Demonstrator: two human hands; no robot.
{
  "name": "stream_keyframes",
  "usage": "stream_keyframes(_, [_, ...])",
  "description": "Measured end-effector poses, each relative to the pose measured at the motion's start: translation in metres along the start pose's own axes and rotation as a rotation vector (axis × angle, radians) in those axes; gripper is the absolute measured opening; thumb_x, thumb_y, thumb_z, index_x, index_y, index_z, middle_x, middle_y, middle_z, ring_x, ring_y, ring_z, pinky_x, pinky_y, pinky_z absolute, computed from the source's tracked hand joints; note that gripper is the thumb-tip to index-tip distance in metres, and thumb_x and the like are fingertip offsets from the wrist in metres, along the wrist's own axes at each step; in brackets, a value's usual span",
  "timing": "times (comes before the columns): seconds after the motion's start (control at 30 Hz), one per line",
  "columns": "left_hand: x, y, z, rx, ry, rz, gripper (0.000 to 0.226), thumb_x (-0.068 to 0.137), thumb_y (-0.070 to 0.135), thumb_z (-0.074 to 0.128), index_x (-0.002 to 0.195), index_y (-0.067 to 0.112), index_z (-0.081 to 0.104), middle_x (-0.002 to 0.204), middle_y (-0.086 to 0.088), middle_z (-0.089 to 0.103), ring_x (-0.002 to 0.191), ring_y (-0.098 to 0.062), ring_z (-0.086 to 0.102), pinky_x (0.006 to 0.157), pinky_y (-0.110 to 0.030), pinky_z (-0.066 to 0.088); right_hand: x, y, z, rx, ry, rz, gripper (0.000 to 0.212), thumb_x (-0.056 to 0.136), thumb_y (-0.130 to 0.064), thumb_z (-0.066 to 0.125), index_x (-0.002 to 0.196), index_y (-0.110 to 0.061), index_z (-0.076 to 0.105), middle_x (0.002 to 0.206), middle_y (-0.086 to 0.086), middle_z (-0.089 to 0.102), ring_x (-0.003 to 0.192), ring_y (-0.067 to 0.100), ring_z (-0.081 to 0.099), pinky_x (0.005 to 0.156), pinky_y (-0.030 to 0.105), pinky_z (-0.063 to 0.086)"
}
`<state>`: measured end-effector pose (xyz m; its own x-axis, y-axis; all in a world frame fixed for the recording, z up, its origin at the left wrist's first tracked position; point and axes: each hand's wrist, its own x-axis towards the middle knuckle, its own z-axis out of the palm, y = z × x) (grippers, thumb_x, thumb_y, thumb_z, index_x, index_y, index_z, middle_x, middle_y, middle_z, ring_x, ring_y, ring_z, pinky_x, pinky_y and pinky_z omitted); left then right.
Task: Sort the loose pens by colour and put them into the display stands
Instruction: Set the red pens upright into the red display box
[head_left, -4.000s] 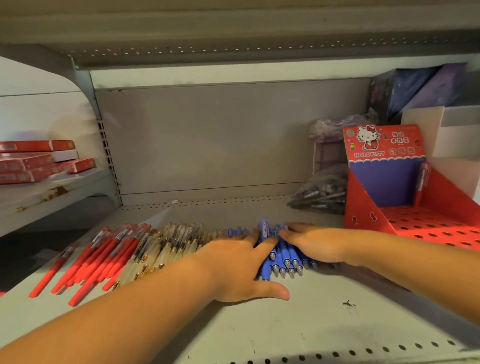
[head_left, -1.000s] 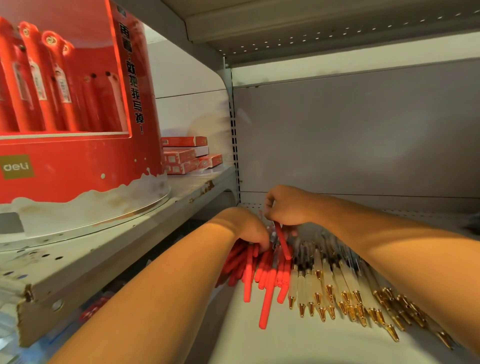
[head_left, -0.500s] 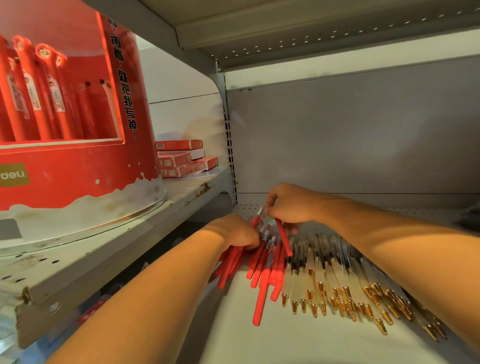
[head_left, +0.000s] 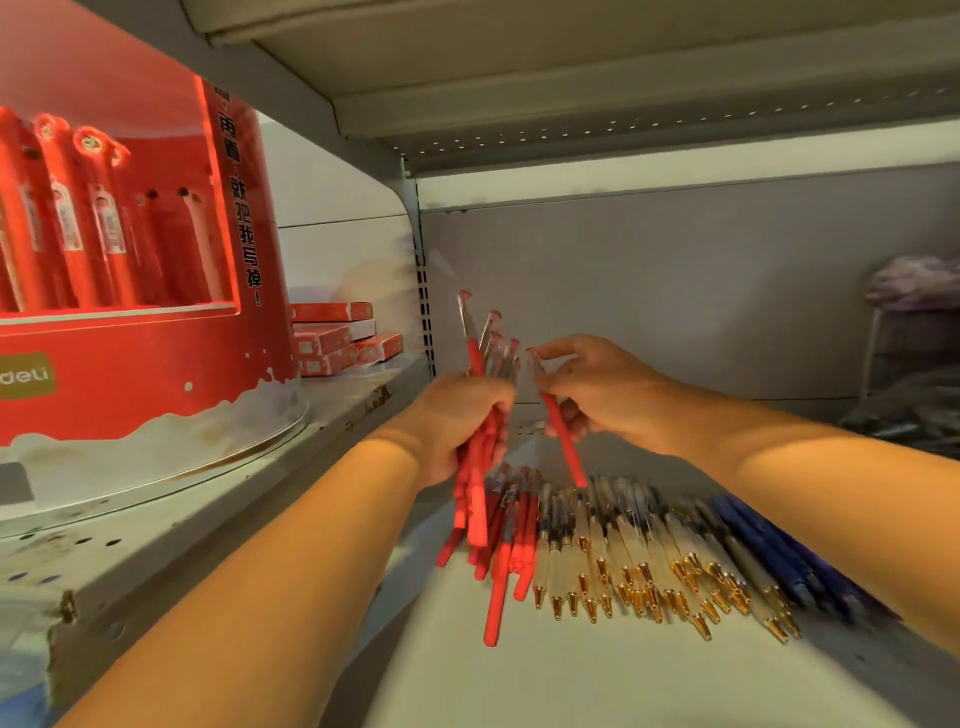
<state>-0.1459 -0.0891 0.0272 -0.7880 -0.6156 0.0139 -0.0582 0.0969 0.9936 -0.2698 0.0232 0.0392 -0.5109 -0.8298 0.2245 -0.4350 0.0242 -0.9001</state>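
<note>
Centre frame, your left hand grasps a bundle of red pens above the shelf. Just right of it, your right hand pinches a single red pen. Below lie loose red pens, gold-tipped pens and blue pens. A red display stand fills the upper left.

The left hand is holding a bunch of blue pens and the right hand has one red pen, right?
Not quite. The bunch of pens in the left hand is red, not blue, as the head view shows. The right hand does hold one red pen. The blue pens lie on the shelf.
</note>
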Motion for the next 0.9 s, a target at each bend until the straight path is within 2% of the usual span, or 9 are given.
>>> stream_keyframes(0.07, [-0.011,0.009,0.013,-0.107,-0.048,0.068,0.027,0.083,-0.001,0.051,0.06,0.01,0.046,0.048,-0.005,0.044,0.039,-0.017,0.044,0.04,-0.022,0.041,-0.018,-0.01,-0.01,0.164,-0.012,0.009,0.03,0.098,-0.014,0.057,0.127,-0.013,0.052,0.106,0.017,0.066,0.076,0.025,0.074,0.068,0.034,0.06])
stream_keyframes(0.13, [-0.02,0.015,0.029,-0.207,-0.081,0.107,0.026,0.084,-0.002,0.05,0.062,0.011,0.044,0.047,-0.003,0.04,0.038,-0.016,0.04,0.037,-0.02,0.038,-0.038,-0.018,-0.02,0.349,0.015,0.006,0.024,0.099,-0.008,0.051,0.122,-0.012,0.058,0.103,0.014,0.065,0.076,0.026,0.073,0.07,0.036,0.06])
stream_keyframes(0.3, [-0.044,0.024,0.066,-0.397,-0.24,0.126,0.018,0.082,-0.001,0.052,0.072,0.01,0.042,0.054,-0.006,0.034,0.036,-0.015,0.037,0.034,-0.017,0.03,-0.088,-0.026,-0.046,0.743,0.146,-0.046,0.025,0.098,-0.008,0.045,0.112,0.001,0.063,0.073,0.006,0.053,0.048,0.012,0.043,0.038,0.022,0.035])
stream_keyframes(0.37, [-0.052,0.023,0.081,-0.415,-0.326,0.144,0.022,0.083,-0.001,0.055,0.072,0.011,0.04,0.053,-0.005,0.033,0.038,-0.014,0.036,0.035,-0.018,0.03,-0.11,-0.02,-0.057,0.796,0.147,-0.106,0.028,0.089,-0.018,0.056,0.107,0.001,0.067,0.074,0.006,0.053,0.049,0.01,0.039,0.036,0.02,0.031])
stream_keyframes(0.43, [-0.061,0.023,0.1,-0.425,-0.409,0.154,0.022,0.087,0.002,0.059,0.075,0.01,0.042,0.055,-0.003,0.034,0.04,-0.012,0.037,0.035,-0.019,0.032,-0.13,-0.01,-0.067,0.769,0.196,-0.162,0.027,0.081,-0.016,0.064,0.101,0.001,0.071,0.082,0.008,0.051,0.051,0.009,0.038,0.037,0.02,0.031])
stream_keyframes(0.57, [-0.077,0.019,0.148,-0.397,-0.447,0.215,0.022,0.087,0.002,0.065,0.081,0.008,0.044,0.051,-0.004,0.042,0.043,-0.015,0.042,0.038,-0.021,0.037,-0.163,0.013,-0.093,0.745,0.247,-0.184,0.01,0.083,-0.01,0.06,0.084,-0.006,0.07,0.072,0.004,0.045,0.052,0.009,0.041,0.039,0.02,0.032])
stream_keyframes(0.63, [-0.084,0.018,0.175,-0.399,-0.443,0.256,0.022,0.086,-0.001,0.065,0.081,0.008,0.046,0.05,-0.003,0.043,0.044,-0.015,0.044,0.04,-0.021,0.038,-0.177,0.025,-0.112,0.729,0.302,-0.166,0.027,0.091,-0.008,0.053,0.073,-0.013,0.073,0.069,0.003,0.051,0.055,0.01,0.049,0.044,0.02,0.041])
stream_keyframes(0.73, [-0.093,0.021,0.218,-0.388,-0.477,0.313,0.02,0.088,-0.003,0.063,0.075,0.011,0.055,0.05,-0.001,0.047,0.046,-0.015,0.044,0.041,-0.022,0.04,-0.202,0.041,-0.146,0.737,0.372,-0.148,0.02,0.097,-0.009,0.047,0.09,-0.008,0.066,0.075,0.005,0.059,0.063,0.013,0.057,0.053,0.023,0.05])
stream_keyframes(0.9, [-0.115,0.031,0.305,-0.324,-0.494,0.459,0.046,0.088,-0.004,0.063,0.054,0.027,0.068,0.05,0.0,0.052,0.045,-0.014,0.047,0.042,-0.023,0.042,-0.241,0.07,-0.21,0.757,0.436,-0.152,0.019,0.097,-0.01,0.047,0.108,-0.002,0.061,0.08,0.009,0.06,0.078,0.024,0.052,0.084,0.038,0.041])
